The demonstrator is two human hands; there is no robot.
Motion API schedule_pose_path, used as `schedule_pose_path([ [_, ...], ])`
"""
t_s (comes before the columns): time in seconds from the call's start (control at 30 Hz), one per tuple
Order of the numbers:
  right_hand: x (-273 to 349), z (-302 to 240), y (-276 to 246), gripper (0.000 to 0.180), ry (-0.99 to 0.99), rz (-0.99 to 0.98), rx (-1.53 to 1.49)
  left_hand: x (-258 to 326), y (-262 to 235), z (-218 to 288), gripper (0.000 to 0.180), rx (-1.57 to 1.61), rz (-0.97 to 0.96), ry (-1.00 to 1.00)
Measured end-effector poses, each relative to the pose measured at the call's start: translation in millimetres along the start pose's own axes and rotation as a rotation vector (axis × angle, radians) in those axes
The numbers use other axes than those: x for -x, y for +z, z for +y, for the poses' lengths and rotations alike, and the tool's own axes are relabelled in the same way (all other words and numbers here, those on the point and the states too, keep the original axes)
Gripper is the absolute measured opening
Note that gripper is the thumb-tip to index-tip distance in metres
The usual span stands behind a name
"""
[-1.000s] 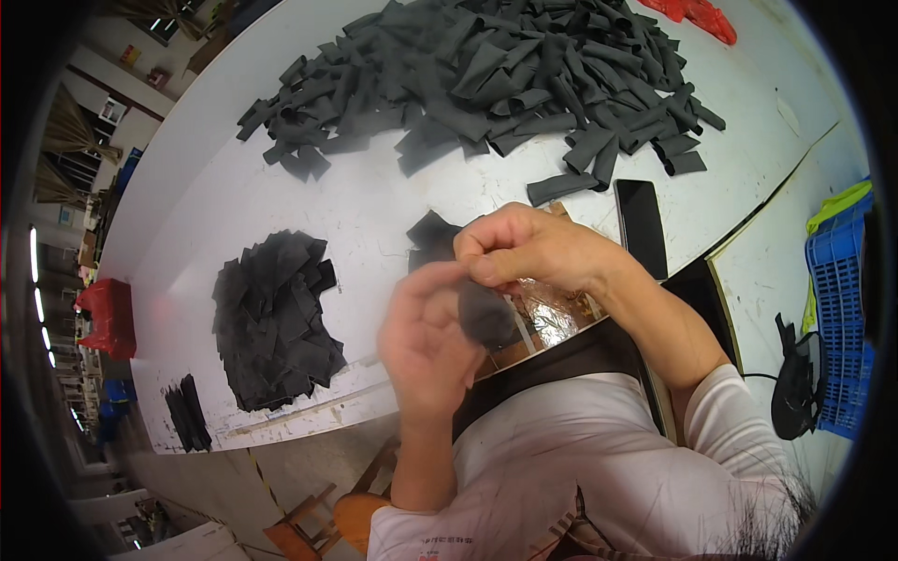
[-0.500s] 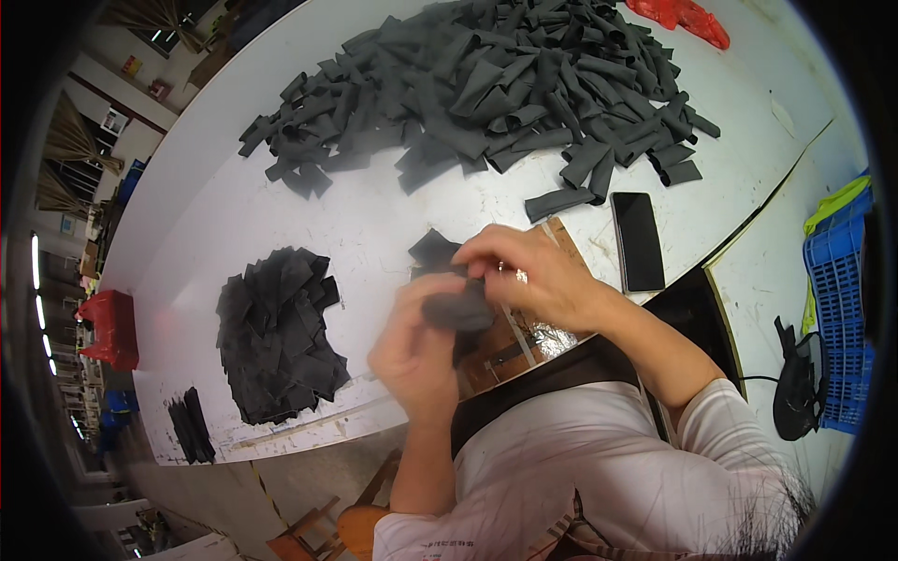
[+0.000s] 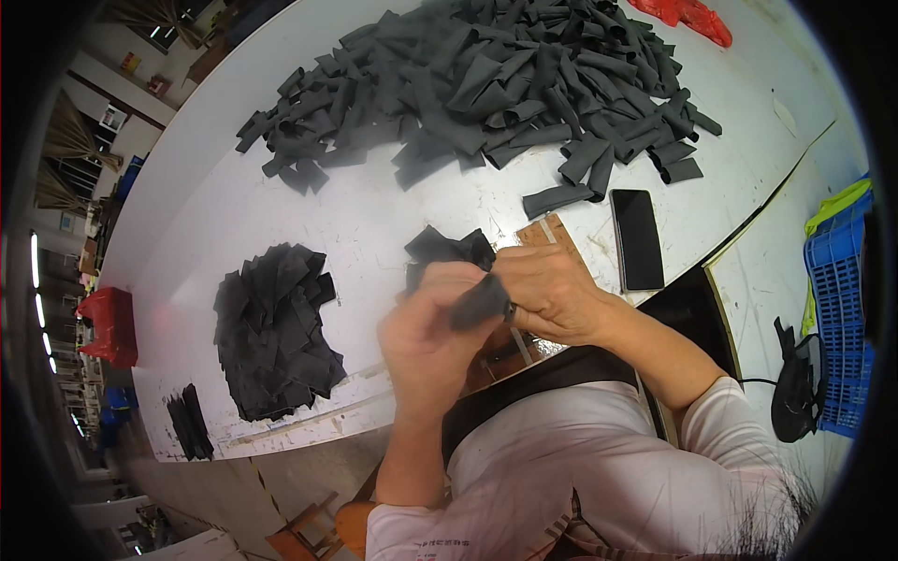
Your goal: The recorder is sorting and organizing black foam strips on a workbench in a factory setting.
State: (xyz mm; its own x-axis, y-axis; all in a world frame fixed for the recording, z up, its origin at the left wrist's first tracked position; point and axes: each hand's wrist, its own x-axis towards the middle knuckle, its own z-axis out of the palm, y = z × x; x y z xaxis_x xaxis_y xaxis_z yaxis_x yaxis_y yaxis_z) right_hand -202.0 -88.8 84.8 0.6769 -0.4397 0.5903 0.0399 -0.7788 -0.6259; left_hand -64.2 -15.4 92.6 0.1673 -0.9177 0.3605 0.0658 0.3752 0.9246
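My left hand (image 3: 423,337) is closed round a small dark grey fabric tube (image 3: 480,303), which is blurred by motion. Pressed against the tube's right end, my right hand (image 3: 554,292) has its fingers curled closed, and the fingertips are partly hidden. Just beyond both hands lie a few dark fabric pieces (image 3: 436,246) on the white table (image 3: 374,220). Under my right hand is a brown wooden board (image 3: 554,232) with a metal strip, largely covered by my hands.
A large heap of dark fabric tubes (image 3: 477,84) fills the far side. Flat dark pieces form a stack (image 3: 276,332) at left, near a small bundle (image 3: 190,423). A phone (image 3: 638,241) lies right of the board; a blue crate (image 3: 837,318) stands at far right.
My left hand has moved slightly right and turned the fabric tube, which now points up to the right. My right hand has lowered a little and its fingers have curled in closer.
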Motion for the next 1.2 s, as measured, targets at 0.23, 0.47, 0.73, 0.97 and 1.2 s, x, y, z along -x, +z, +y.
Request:
schedule_pose_path([
  [0.23, 18, 22, 22, 0.019, 0.142, -0.037, -0.027, -1, -3, -3, 0.016, -0.412, -0.007, -0.071],
  [0.47, 29, 27, 29, 0.021, 0.254, -0.093, 0.031, 2, 2, -6, 0.017, -0.413, -0.054, 0.011],
  [0.73, 1, 11, 4, 0.026, 0.19, -0.207, 0.081, 10, -6, -3, 0.016, 0.206, 0.218, 0.121],
  [0.97, 9, 13, 16, 0.025, 0.247, -0.28, 0.101, 15, -14, -9, 0.02, 0.265, 0.232, -0.006],
  [1.2, 4, 9, 11, 0.032, 0.24, -0.319, 0.196, 9, -17, -2, 0.018, 0.124, 0.178, 0.011],
])
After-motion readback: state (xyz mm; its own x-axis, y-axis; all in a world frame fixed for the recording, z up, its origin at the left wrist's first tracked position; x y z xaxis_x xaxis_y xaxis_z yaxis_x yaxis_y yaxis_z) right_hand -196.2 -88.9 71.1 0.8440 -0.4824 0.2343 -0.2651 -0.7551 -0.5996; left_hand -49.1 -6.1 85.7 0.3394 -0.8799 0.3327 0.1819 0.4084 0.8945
